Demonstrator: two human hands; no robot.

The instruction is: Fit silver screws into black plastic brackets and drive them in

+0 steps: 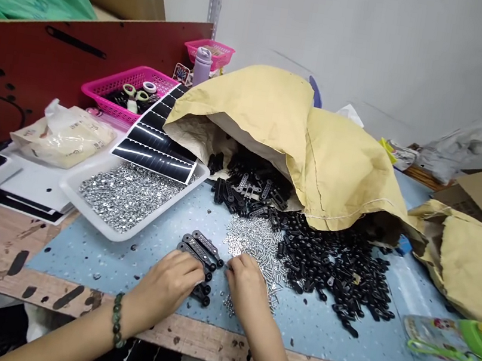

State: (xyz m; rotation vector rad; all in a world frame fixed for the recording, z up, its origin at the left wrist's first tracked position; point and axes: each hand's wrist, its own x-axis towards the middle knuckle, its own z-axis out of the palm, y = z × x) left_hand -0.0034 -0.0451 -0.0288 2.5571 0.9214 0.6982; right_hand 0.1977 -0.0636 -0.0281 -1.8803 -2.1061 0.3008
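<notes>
On the blue mat lies a short row of slim black arm pieces [196, 251] with textured faces and round knobs at one end. My left hand [170, 287], a beaded bracelet at its wrist, is curled over the near pieces, whose knobbed ends stick out beside the fingers. Its grip is partly hidden. My right hand [247, 287] is at the near edge of a heap of small silver screws [259, 240]; its thumb and fingers are pinched together on something too small to name. Right of the screws spreads a pile of small black parts [336, 267].
A white tray [117, 234] of small silver pieces stands left, a black printed sheet [155, 146] across its back. Open paper sacks [252, 104] spill black parts at the back. A pink basket [120, 81] holds scissors [134, 93]. A green-lidded bottle [448, 338] lies right.
</notes>
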